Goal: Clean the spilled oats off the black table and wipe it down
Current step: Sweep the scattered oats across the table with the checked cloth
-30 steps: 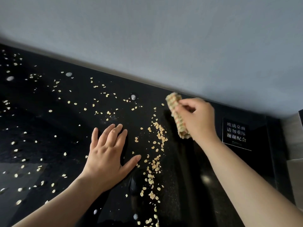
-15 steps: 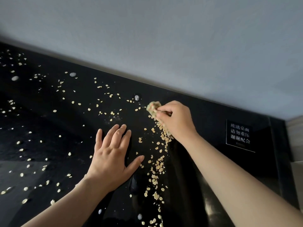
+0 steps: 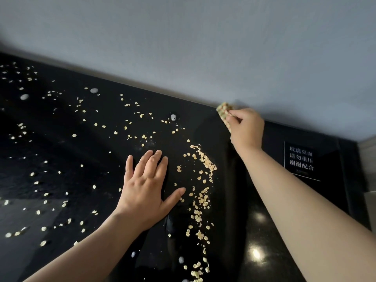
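Note:
Pale oat flakes [image 3: 203,163] lie scattered over the glossy black table [image 3: 61,151], thickest in a swept line running from the middle down to the near edge. My right hand [image 3: 245,129] grips a checked yellow-green cloth [image 3: 223,110] at the table's far edge, against the grey wall. Most of the cloth is hidden under that hand. My left hand [image 3: 146,190] rests flat on the table with fingers spread, just left of the line of oats.
A grey wall [image 3: 203,47] borders the table's far side. A black sign with white characters [image 3: 301,160] sits on the table at the right. A few pale pebble-like bits [image 3: 94,90] lie among the oats. The strip right of the oat line looks swept.
My right hand has carried the cloth from the oat line back and to the right, up to the wall edge. My left hand has stayed pressed in place.

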`<state>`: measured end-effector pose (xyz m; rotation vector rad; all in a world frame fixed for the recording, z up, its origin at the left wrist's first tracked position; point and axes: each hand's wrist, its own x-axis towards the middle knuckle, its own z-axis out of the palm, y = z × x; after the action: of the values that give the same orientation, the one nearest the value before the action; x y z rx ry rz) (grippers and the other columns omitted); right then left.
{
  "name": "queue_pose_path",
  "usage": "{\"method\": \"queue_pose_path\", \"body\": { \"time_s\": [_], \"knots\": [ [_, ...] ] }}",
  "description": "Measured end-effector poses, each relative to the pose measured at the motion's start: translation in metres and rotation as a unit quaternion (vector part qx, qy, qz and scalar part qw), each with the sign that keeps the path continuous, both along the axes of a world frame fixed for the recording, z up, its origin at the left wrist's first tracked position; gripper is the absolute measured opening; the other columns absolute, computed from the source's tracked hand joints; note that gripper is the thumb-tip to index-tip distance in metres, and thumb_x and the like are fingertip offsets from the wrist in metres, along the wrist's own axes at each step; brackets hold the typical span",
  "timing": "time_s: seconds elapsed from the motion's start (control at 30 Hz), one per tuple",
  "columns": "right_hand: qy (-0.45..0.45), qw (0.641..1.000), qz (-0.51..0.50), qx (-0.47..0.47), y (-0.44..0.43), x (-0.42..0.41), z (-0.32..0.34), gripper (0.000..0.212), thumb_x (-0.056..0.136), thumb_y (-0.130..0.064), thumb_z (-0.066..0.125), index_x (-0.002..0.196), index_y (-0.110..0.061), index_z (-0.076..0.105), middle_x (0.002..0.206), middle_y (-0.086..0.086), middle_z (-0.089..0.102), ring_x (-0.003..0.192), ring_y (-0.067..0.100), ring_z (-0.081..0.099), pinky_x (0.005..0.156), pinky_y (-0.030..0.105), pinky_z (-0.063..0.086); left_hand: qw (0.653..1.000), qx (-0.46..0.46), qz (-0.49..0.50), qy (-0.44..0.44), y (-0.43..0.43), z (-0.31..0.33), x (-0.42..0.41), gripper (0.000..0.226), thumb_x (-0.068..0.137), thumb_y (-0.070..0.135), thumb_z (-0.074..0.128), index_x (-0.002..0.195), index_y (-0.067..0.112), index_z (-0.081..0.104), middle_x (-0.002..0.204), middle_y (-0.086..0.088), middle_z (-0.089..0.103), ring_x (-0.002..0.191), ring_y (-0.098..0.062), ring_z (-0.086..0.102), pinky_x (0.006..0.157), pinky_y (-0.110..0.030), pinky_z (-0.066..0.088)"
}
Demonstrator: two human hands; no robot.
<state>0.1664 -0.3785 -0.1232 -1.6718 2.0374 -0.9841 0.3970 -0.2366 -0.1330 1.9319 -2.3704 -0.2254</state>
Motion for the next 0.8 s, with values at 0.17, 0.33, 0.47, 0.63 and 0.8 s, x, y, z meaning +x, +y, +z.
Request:
{"method": "queue_pose_path", "body": {
  "time_s": [0.17, 0.33, 0.47, 0.63, 0.8],
  "knots": [
    [-0.012, 0.992, 0.125, 0.010, 0.002, 0.039, 0.004, 0.014, 0.085, -0.008, 0.066, 0.095, -0.008, 0.076, 0.096, 0.005, 0.066, 0.088, 0.016, 0.057, 0.069, 0.020, 0.034, 1.000, -0.004, -0.009, -0.010, 0.000, -0.001, 0.002, 0.086, 0.082, 0.075, 0.032, 0.134, 0.008, 0.049, 0.144, -0.009, 0.043, 0.139, -0.027, 0.030, 0.113, -0.060, 0.019],
    [-0.045, 0.978, 0.194, 0.067, 0.027, 0.036, 0.017, 0.014, 0.083, -0.012, 0.069, 0.095, -0.015, 0.076, 0.091, -0.006, 0.065, 0.083, 0.002, 0.057, 0.070, 0.004, 0.036, 1.000, -0.002, -0.019, -0.016, -0.001, 0.001, 0.004, 0.091, 0.080, 0.079, 0.031, 0.134, 0.008, 0.050, 0.144, -0.009, 0.043, 0.139, -0.027, 0.030, 0.113, -0.059, 0.017],
    [-0.034, 0.998, 0.053, -0.004, 0.043, 0.005, 0.022, 0.013, 0.084, -0.012, 0.069, 0.095, -0.015, 0.076, 0.092, -0.003, 0.067, 0.084, 0.008, 0.058, 0.070, 0.001, 0.035, 1.000, -0.001, -0.021, -0.015, -0.001, 0.001, 0.004, 0.094, 0.079, 0.081, 0.030, 0.134, 0.008, 0.050, 0.144, -0.009, 0.043, 0.139, -0.027, 0.030, 0.113, -0.059, 0.017],
    [-0.023, 0.999, -0.026, 0.004, 0.072, 0.010, 0.004, 0.015, 0.087, -0.010, 0.066, 0.100, -0.009, 0.074, 0.098, 0.004, 0.065, 0.089, 0.013, 0.059, 0.069, 0.002, 0.036, 1.000, 0.005, -0.024, -0.014, -0.002, 0.002, 0.005, 0.097, 0.078, 0.083, 0.026, 0.135, 0.008, 0.048, 0.145, -0.008, 0.042, 0.140, -0.027, 0.028, 0.114, -0.058, 0.015],
    [-0.042, 0.998, 0.056, 0.003, 0.095, 0.054, 0.001, 0.016, 0.085, -0.012, 0.069, 0.100, -0.012, 0.075, 0.096, -0.003, 0.066, 0.084, 0.003, 0.058, 0.070, 0.003, 0.040, 0.999, 0.011, -0.039, -0.016, -0.003, 0.005, 0.009, 0.099, 0.077, 0.084, 0.022, 0.136, 0.009, 0.047, 0.145, -0.009, 0.041, 0.140, -0.027, 0.028, 0.114, -0.060, 0.015]
  ]
}}
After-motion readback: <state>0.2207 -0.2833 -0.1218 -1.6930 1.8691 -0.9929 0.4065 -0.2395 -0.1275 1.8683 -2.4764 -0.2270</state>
